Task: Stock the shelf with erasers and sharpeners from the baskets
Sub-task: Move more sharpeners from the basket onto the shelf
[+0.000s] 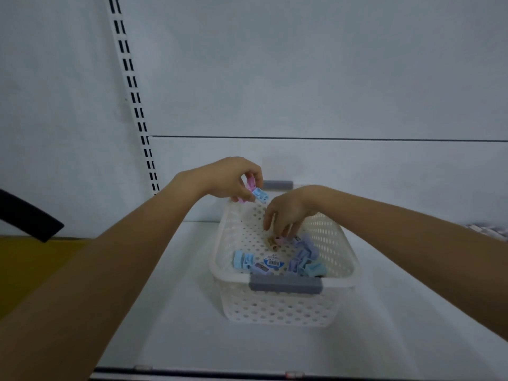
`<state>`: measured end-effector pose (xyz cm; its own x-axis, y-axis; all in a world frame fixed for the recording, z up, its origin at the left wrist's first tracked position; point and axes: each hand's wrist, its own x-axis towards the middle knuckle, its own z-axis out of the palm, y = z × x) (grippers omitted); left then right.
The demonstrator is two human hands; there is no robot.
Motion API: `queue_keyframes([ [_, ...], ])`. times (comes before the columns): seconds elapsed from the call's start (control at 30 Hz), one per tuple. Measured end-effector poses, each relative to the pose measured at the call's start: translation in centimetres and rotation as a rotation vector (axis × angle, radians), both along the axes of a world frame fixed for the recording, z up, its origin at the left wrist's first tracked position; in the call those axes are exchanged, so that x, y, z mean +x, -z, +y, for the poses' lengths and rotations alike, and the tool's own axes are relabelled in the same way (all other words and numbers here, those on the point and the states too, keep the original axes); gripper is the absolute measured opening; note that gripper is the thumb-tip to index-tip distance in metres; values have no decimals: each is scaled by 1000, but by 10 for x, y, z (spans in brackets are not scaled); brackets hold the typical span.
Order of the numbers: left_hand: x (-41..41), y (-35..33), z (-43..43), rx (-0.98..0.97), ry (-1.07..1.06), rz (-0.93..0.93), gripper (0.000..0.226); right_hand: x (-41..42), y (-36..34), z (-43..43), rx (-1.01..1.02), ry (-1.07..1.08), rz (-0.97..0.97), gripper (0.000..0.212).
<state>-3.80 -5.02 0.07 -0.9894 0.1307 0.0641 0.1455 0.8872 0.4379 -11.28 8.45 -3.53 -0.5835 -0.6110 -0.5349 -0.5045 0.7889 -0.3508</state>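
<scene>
Pinching held sharpeners (257, 192), pink and blue, left hand (228, 180) hovers centre frame at the far rim of the basket (275, 309). Right hand (288, 213) curls onto loose sharpeners (302, 257) inside; grip undetermined.

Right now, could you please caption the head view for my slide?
Left hand holds pink and blue sharpeners while right hand reaches into the white basket.

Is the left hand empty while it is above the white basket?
No, the left hand pinches pastel sharpeners, pink and blue, over the far rim of the basket.
</scene>
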Motion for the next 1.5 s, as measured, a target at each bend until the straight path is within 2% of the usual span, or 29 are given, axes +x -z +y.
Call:
queue_keyframes([
  [0.1, 2, 1, -1, 5, 0, 3, 19, 3, 1, 0, -72, -18, -64, 40],
  [0.23, 5, -2, -2, 2, -6, 13, 19, 9, 2, -3, 16, -86, -64, 46],
  [0.5, 7, -4, -5, -6, -3, 38, 19, 11, 9, -7, 1, -169, 68, 24],
  [0.7, 1, -2, -9, 5, 4, 55, 19, 11, -29, 21, -142, -213, 230, 21],
  [0.9, -4, -9, 23, -41, 43, 54, 18, 9, -61, 75, -387, -125, 465, 18],
  [1.07, -12, -34, 79, -140, 90, 133, 18, 12, -60, 138, -479, -103, 608, 20],
  [1.27, -31, -37, 187, -96, 199, 72, 16, 8, -46, 247, -383, -48, 631, 20],
  [1.5, -64, -10, 349, -117, 331, 24, 15, 14, -10, 415, -255, 83, 643, 20],
])
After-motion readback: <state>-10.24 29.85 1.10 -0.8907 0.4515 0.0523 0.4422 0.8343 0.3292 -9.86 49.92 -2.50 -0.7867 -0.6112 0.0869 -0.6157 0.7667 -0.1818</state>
